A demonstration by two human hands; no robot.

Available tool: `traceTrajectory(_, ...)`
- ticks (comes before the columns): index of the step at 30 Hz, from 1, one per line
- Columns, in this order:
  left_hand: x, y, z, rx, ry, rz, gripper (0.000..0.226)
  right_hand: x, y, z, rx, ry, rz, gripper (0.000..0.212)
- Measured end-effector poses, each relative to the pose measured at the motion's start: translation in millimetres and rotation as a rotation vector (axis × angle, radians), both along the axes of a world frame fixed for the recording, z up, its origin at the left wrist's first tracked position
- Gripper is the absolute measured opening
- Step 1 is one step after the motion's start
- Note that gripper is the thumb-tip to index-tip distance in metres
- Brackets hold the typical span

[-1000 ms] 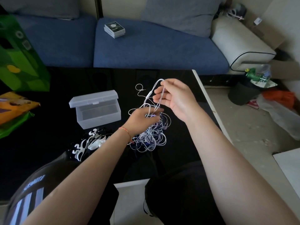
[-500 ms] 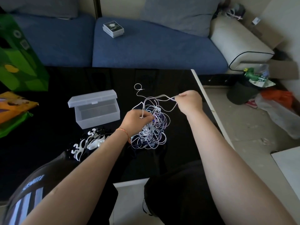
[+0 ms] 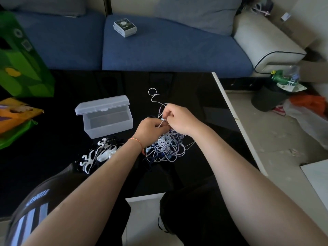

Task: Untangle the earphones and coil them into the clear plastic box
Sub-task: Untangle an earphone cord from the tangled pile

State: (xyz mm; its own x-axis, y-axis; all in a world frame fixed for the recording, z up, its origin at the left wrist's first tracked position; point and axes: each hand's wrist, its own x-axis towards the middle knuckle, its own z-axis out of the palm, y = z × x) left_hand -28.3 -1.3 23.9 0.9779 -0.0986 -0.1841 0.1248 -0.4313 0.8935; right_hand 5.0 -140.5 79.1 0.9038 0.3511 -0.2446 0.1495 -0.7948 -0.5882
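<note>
A: Take the clear plastic box (image 3: 104, 118) as the marker. What lies left of it?

B: A green bag (image 3: 23, 59) stands at the far left edge of the black bench (image 3: 62, 157), with an orange packet (image 3: 16, 114) nearer the person. The box itself sits open, lid tipped back, nothing inside it.

A: And just in front of it?

B: A small heap of black and white hooked pieces (image 3: 99, 153), close to the box's near wall.

A: Then the hands?

B: Right of the box, the left hand (image 3: 150, 129), a thin orange band at its wrist, has its fingers curled round white cords at the top of the earphones (image 3: 166, 144). The right hand (image 3: 179, 119) meets it there, fingertips pinching strands of the same tangle.

A: Where does the tangle sit?

B: On the bench to the right of the box, well apart from it, a knot of white and bluish loops. One white cord runs out beyond the hands and ends in a small loop.

A: Anything behind the box?

B: A blue sofa (image 3: 159, 50), with a small dark carton (image 3: 125, 27) on its seat.
</note>
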Motion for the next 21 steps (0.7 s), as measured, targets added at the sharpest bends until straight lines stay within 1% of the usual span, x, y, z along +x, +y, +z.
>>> traceTrajectory(2, 1.9, 1.8, -2.8, -0.016, -0.003, 0.021, 0.013, 1.9, -3.4, -4.6, -0.033, 0.072, -0.011, 0.015)
traceTrajectory(4, 3.5, 2.4, -3.3, -0.022, -0.003, 0.037, 0.011, 2.6, -5.9, -6.4, -0.058, 0.136, -0.029, 0.011)
traceTrajectory(9, 1.9, 2.8, -3.1, -0.102, 0.016, 0.065, 0.007, 2.6, -7.4, -5.1, -0.115, 0.233, -0.005, 0.015)
traceTrajectory(11, 4.5, 3.8, -4.3, -0.155, 0.068, 0.18, 0.013, 4.7, -8.8, -9.7, -0.179, 0.236, 0.025, 0.014)
traceTrajectory(14, 10.1, 8.9, -3.2, -0.244, 0.23, 0.419, 0.034, 8.6, -11.9, -17.5, -0.26, 0.233, 0.044, 0.017)
traceTrajectory(16, 11.4, 13.6, -3.9, -0.322, 0.311, 0.502, 0.036, 9.7, -13.0, -20.0, -0.287, 0.22, 0.045, 0.018)
traceTrajectory(17, 10.5, 14.5, -4.9, -0.298, 0.336, 0.485, 0.033, 10.1, -13.2, -21.2, -0.294, 0.216, 0.045, 0.018)
traceTrajectory(19, 6.8, 12.3, -6.0, -0.184, 0.367, 0.368, 0.025, 9.1, -11.1, -21.0, -0.305, 0.22, 0.045, 0.019)
traceTrajectory(20, 4.8, 9.4, -6.3, -0.125, 0.373, 0.3, 0.027, 7.9, -9.4, -20.1, -0.313, 0.222, 0.051, 0.019)
traceTrajectory(21, 2.7, 5.8, -7.1, -0.069, 0.369, 0.241, 0.035, 6.5, -8.0, -19.3, -0.32, 0.22, 0.058, 0.018)
